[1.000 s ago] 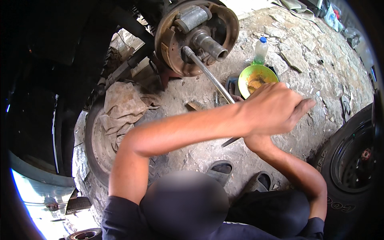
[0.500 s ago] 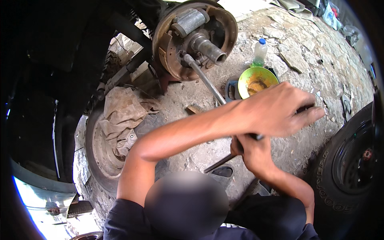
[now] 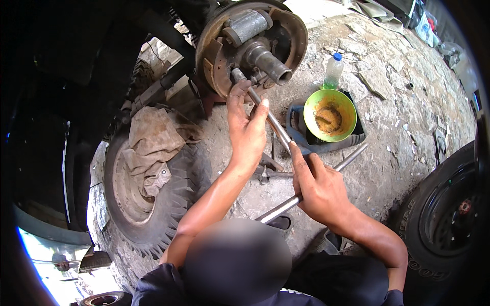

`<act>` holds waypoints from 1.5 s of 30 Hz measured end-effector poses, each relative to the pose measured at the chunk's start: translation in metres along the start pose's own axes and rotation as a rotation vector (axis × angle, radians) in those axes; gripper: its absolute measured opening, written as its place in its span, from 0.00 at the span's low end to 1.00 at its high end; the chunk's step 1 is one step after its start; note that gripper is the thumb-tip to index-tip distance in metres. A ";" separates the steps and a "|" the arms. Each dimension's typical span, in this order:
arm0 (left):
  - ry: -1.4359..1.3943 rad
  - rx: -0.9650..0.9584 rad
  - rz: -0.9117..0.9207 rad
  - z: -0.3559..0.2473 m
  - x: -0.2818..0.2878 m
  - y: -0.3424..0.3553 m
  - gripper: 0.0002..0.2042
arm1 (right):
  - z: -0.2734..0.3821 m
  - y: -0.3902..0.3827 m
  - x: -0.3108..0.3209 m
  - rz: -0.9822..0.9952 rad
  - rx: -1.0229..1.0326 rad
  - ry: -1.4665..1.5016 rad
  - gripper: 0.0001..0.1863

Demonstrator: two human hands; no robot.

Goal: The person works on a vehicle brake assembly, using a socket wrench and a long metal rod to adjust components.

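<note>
A long T-handled socket wrench (image 3: 275, 127) runs from the open wheel hub (image 3: 258, 56) down toward me, its socket end inside the rusty round backing plate (image 3: 206, 51). Near that socket my left hand (image 3: 247, 127) holds the shaft between thumb and fingers. My right hand (image 3: 324, 191) is closed around the junction of shaft and crossbar, the index finger lying along the shaft. On both sides of this hand the crossbar (image 3: 283, 208) sticks out. What the socket sits on is hidden.
Right of the shaft, a green bowl (image 3: 348, 104) with orange-brown residue rests on a dark tray (image 3: 332, 147). A blue-capped bottle (image 3: 333, 71) stands behind it. One tyre (image 3: 178, 204) with a cloth (image 3: 153, 137) lies at left; another tyre (image 3: 416, 229) is at right.
My left hand has come back from the right, near the bowl, onto the shaft by the socket. The right hand stays at the junction, and more of the crossbar shows.
</note>
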State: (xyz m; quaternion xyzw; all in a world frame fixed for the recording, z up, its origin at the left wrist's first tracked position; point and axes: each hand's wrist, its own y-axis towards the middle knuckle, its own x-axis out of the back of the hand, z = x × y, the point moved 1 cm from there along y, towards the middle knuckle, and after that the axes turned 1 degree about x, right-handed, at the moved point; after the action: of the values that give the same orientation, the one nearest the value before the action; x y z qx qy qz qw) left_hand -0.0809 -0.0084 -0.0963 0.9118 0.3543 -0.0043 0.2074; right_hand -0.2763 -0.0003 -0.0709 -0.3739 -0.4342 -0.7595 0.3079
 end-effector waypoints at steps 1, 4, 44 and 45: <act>0.021 -0.022 0.006 0.002 0.001 0.000 0.19 | -0.001 0.000 0.002 -0.003 0.014 -0.015 0.32; 0.057 -0.093 0.023 0.003 0.002 0.002 0.18 | -0.003 0.002 0.006 -0.008 0.036 -0.051 0.33; -0.461 -0.495 0.466 -0.098 -0.053 -0.047 0.27 | -0.018 0.017 0.000 -0.179 -0.139 0.433 0.24; -0.450 -0.483 0.488 -0.100 -0.054 -0.043 0.26 | -0.014 0.018 -0.002 -0.225 -0.156 0.493 0.20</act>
State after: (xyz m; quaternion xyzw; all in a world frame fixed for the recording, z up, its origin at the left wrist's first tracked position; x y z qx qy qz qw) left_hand -0.1633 0.0235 -0.0132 0.8705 0.0640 -0.0708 0.4828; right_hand -0.2655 -0.0207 -0.0694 -0.1500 -0.3253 -0.8881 0.2880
